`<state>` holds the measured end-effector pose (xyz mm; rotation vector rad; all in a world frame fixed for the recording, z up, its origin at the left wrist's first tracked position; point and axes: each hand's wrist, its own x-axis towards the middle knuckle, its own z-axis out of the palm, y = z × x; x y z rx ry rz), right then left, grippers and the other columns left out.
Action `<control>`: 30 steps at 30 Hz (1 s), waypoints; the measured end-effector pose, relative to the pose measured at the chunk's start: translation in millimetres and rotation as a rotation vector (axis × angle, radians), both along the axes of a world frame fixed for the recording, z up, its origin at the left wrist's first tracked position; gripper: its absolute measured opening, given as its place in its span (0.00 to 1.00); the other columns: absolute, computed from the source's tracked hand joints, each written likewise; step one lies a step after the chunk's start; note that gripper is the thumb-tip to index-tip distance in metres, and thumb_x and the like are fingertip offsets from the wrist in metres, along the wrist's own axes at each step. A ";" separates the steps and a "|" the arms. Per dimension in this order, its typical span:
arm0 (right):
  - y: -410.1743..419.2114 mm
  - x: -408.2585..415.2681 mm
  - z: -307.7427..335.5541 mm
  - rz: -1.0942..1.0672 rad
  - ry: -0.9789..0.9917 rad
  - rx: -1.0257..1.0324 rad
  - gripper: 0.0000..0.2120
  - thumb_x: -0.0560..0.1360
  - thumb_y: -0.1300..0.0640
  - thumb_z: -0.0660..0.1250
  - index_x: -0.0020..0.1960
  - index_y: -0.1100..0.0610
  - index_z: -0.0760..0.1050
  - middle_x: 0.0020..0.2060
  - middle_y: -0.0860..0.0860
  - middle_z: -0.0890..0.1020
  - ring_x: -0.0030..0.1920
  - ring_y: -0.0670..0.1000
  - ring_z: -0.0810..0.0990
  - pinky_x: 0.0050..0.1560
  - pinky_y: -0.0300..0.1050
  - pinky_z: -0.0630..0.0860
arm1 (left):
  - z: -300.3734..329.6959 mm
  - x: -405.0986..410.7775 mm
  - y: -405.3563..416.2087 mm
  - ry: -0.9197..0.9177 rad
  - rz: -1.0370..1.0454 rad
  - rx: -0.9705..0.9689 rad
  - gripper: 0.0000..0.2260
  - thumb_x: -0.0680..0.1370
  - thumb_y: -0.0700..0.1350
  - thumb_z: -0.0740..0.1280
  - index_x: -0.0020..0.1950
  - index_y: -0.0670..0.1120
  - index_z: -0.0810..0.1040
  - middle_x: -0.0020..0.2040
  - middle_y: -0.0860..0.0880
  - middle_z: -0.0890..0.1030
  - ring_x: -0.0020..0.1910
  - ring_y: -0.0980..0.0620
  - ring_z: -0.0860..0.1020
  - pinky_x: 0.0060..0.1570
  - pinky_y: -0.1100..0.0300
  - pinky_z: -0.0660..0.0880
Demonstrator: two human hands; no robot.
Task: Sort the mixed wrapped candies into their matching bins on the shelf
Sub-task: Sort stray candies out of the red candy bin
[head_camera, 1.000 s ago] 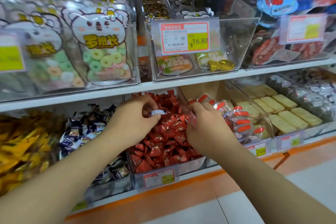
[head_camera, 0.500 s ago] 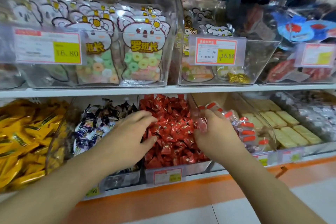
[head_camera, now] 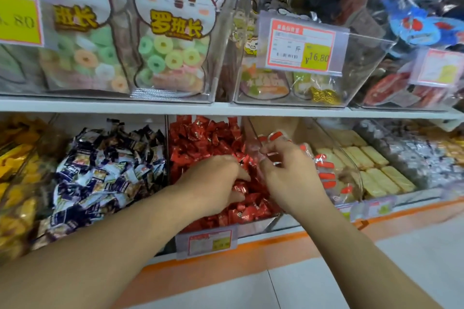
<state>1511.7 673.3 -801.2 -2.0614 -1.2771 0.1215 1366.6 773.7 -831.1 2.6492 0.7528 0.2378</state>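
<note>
shelf (head_camera: 226, 109): both hands (head_camera: 213, 183) dig in red candies (head_camera: 200, 138).

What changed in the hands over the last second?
The left hand, which pinched a small white-wrapped candy a second ago, has dropped into the red candies with that candy no longer visible. The right hand has risen slightly, its fingers now working a clear wrapper at the bin divider. Bins and price tags stayed put.
</note>
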 end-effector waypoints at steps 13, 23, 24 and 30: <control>-6.4 6.4 -0.1 0.021 0.044 -0.022 0.05 0.80 0.56 0.66 0.51 0.49 0.81 0.47 0.45 0.83 0.36 0.41 0.79 0.33 0.28 0.70 | 39.5 -22.8 23.9 -0.239 0.351 -0.055 0.10 0.75 0.50 0.78 0.53 0.60 0.85 0.56 0.61 0.78 0.38 0.65 0.74 0.36 0.75 0.65; -9.0 8.0 2.7 0.039 0.051 -0.051 0.08 0.81 0.58 0.66 0.57 0.50 0.81 0.50 0.45 0.82 0.38 0.44 0.81 0.34 0.29 0.73 | 30.9 -25.4 29.7 -0.114 0.240 0.118 0.14 0.79 0.51 0.72 0.64 0.56 0.80 0.68 0.55 0.74 0.65 0.53 0.75 0.65 0.57 0.73; -9.1 8.2 3.0 0.039 0.046 -0.052 0.09 0.81 0.59 0.65 0.58 0.50 0.81 0.51 0.45 0.82 0.38 0.43 0.81 0.34 0.28 0.73 | 30.0 -20.5 25.7 -0.107 0.196 0.096 0.16 0.79 0.51 0.72 0.67 0.56 0.79 0.69 0.57 0.73 0.65 0.54 0.75 0.66 0.58 0.72; -8.0 8.1 1.2 0.046 0.043 -0.039 0.12 0.79 0.63 0.65 0.57 0.50 0.81 0.54 0.45 0.81 0.42 0.38 0.77 0.38 0.23 0.70 | 8.0 18.9 6.1 0.044 -0.029 -0.096 0.32 0.79 0.56 0.72 0.80 0.59 0.64 0.80 0.57 0.63 0.77 0.53 0.65 0.76 0.55 0.64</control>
